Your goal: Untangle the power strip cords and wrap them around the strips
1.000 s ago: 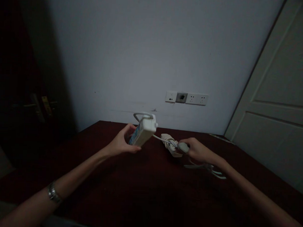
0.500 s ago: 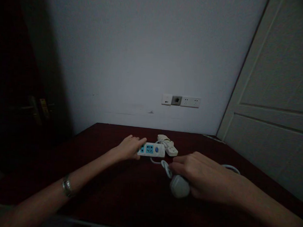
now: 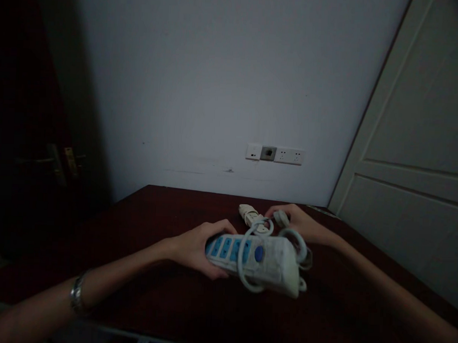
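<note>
My left hand (image 3: 202,245) grips the left end of a white power strip (image 3: 276,260) with blue sockets and a blue switch, held tilted above the table. A loop of its white cord (image 3: 241,262) passes around the strip's middle, and more cord bends at its right end. Behind the strip, my right hand (image 3: 302,223) is closed on the cord's plug (image 3: 282,218); some of its fingers are hidden. Beyond them on the table lies a second cream-white strip-shaped thing (image 3: 247,212), partly covered by the cord.
The dark red table (image 3: 167,204) reaches back to a grey-white wall. On the wall sit a row of white sockets (image 3: 289,155) and a grey outlet (image 3: 267,153). A pale panelled door (image 3: 412,188) stands at the right; a dark door with a handle (image 3: 56,160) is at the left.
My left hand has raised the power strip toward me and tilted it. My right hand has carried the plug from the near side to behind the strip, and the cord now loops around it.
</note>
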`<state>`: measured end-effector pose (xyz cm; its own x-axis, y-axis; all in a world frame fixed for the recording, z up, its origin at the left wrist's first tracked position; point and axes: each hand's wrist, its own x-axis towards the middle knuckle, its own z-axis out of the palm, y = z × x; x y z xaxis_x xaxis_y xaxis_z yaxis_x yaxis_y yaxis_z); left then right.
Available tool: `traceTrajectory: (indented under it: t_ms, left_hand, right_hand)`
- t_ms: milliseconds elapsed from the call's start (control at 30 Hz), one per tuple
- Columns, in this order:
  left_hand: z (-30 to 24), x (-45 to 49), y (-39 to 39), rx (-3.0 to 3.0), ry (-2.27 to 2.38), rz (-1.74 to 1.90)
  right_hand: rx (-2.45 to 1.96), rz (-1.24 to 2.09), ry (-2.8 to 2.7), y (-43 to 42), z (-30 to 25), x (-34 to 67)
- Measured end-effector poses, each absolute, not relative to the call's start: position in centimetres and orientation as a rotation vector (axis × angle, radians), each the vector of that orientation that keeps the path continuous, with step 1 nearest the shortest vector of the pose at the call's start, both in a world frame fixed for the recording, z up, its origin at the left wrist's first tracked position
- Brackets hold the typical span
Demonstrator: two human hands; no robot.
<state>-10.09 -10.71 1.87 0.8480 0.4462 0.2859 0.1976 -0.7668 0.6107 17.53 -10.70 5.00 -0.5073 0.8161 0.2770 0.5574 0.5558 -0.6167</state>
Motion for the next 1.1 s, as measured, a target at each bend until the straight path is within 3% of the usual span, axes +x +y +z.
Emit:
traceTrajectory:
  t_ms: [267, 467, 600, 800, 933, 1100]
  left_hand:
    - [1.7, -10.0, -8.6, 1.908, 0.613, 1.222]
    - [3.2, -10.9, -4.6, 1.757, 1.014, 1.493]
    - [2.6, -10.2, -3.1, 2.093, 1.253, 1.311]
    - [0.0, -8.2, -3.0, 2.837, 1.415, 0.536]
    - [-1.3, -6.8, -4.7, 3.19, 1.046, 0.201]
    - [-0.7, -5.6, -7.5, 3.199, 0.391, 0.182]
  right_hand:
    - [-1.18, 1.02, -1.913, -13.2, -0.3, 15.5]
    - [-1.265, 0.731, -2.242, -15.8, -1.2, 16.1]
    - [-1.388, 0.373, -2.53, -17.6, 0.2, 15.3]
    - [-1.318, 0.103, -2.652, -18.6, 4.0, 14.9]
    - [-1.234, -0.072, -2.627, -16.9, 6.9, 16.1]
    - [-1.229, 0.104, -2.574, -13.0, 9.0, 17.8]
